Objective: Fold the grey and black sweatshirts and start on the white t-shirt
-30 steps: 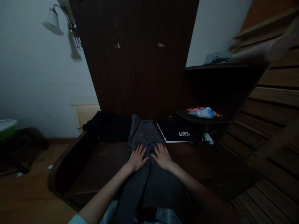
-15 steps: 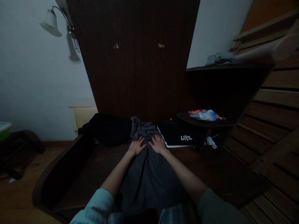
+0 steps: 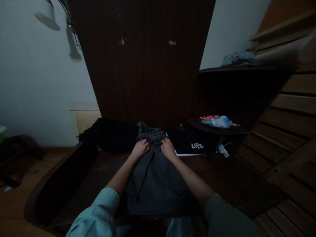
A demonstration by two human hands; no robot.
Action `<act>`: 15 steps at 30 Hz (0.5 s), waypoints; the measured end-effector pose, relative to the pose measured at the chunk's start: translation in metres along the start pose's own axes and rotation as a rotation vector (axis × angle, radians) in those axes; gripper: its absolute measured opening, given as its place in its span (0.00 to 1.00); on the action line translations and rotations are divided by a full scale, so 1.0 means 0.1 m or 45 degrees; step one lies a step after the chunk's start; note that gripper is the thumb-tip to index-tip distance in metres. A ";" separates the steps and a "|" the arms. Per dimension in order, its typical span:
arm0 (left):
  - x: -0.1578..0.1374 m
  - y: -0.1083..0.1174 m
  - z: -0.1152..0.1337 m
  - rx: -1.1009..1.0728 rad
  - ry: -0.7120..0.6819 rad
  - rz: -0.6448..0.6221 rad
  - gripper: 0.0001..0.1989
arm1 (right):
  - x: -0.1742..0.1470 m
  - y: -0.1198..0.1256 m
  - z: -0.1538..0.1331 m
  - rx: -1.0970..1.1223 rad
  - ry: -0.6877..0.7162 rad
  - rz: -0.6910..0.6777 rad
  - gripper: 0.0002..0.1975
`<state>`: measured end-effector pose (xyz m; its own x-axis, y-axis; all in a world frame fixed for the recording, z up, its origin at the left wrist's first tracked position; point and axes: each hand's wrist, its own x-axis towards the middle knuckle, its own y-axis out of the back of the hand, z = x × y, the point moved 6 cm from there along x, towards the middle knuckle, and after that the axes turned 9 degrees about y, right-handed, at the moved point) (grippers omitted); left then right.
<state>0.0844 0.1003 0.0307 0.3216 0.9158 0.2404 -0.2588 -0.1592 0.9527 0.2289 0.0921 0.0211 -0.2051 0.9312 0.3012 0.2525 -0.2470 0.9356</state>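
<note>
- Gripping gray garment (image 3: 160, 189) with curled left hand (image 3: 140, 148) and curled right hand (image 3: 168, 148).
- Spread along bench (image 3: 106, 171), between black cloth (image 3: 116, 136) and printed cloth (image 3: 184, 141).
- Could twist if pulled unevenly; might drag printed cloth from gripping so near.

bench (image 3: 106, 177): dark wood, curved arm (image 3: 37, 197) at left | on bench, far left: black cloth (image 3: 115, 136) | middle, far to near: rumpled grey cloth (image 3: 158, 187) | far right: LIFE-lettered cloth (image 3: 186, 143) | low shelf (image 3: 214, 131), right: pale bag (image 3: 218, 122), pink item (image 3: 206, 117) | top shelf (image 3: 222, 69), far right: folded cloth (image 3: 238, 58) | floor (image 3: 14, 212), left: wood, stool (image 3: 22, 143), white scrap (image 3: 8, 188)
</note>
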 end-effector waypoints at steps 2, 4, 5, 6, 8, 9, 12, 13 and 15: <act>-0.11 0.03 0.00 -0.006 -0.037 -0.025 0.12 | -0.07 0.05 -0.03 0.113 0.046 -0.035 0.14; -0.30 0.10 -0.06 -0.079 -0.059 -0.065 0.13 | -0.22 0.11 -0.04 0.299 0.096 -0.113 0.13; -0.44 0.16 -0.10 -0.141 -0.071 -0.088 0.14 | -0.31 0.16 -0.04 0.396 0.125 -0.133 0.13; -0.60 0.22 -0.15 -0.224 -0.082 -0.113 0.15 | -0.43 0.23 -0.04 0.483 0.153 -0.129 0.14; -0.96 0.35 -0.26 -0.360 -0.057 -0.181 0.17 | -0.71 0.39 -0.05 0.610 0.235 -0.082 0.14; -1.16 0.41 -0.32 -0.410 -0.017 -0.203 0.18 | -0.86 0.46 -0.06 0.644 0.261 -0.066 0.14; -1.71 0.54 -0.37 -0.466 0.016 -0.280 0.23 | -1.34 0.52 -0.15 0.635 0.334 -0.136 0.17; -1.85 0.56 -0.34 -0.448 0.001 -0.301 0.27 | -1.48 0.49 -0.19 0.602 0.355 -0.185 0.18; -2.05 0.59 -0.24 -0.376 -0.027 -0.299 0.30 | -1.71 0.40 -0.27 0.511 0.386 -0.273 0.20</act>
<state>-0.0184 -0.0881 0.0329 0.4213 0.9065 0.0283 -0.4263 0.1704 0.8884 0.2486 -0.0843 0.0118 -0.5397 0.8160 0.2069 0.5044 0.1166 0.8556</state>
